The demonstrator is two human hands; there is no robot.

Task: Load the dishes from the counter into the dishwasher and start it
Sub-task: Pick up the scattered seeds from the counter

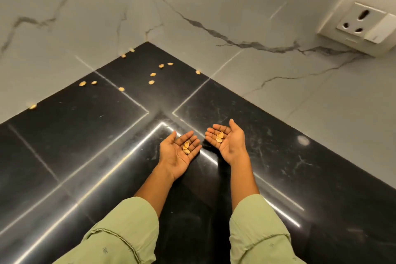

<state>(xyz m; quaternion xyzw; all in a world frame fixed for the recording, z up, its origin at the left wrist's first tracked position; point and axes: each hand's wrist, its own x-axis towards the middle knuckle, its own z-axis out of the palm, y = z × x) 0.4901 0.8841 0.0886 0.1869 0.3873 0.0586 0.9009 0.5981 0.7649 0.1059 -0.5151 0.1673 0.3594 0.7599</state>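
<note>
Counter [85,146] corner, shells [186,147] in L hand [179,153], R hand [228,143], socket [362,25] cropped

Just one view here: a wide-angle cam up on the person's head, tilted forward and down at the black table [85,135] from pretty close. Both forearms [154,186] run up from the near edge, with the left hand [179,152] and right hand [228,142] about mid-frame. It faces the far corner where the two marble walls [214,6] meet, and the wide lens catches a wall socket [362,21] at the far right.
</note>
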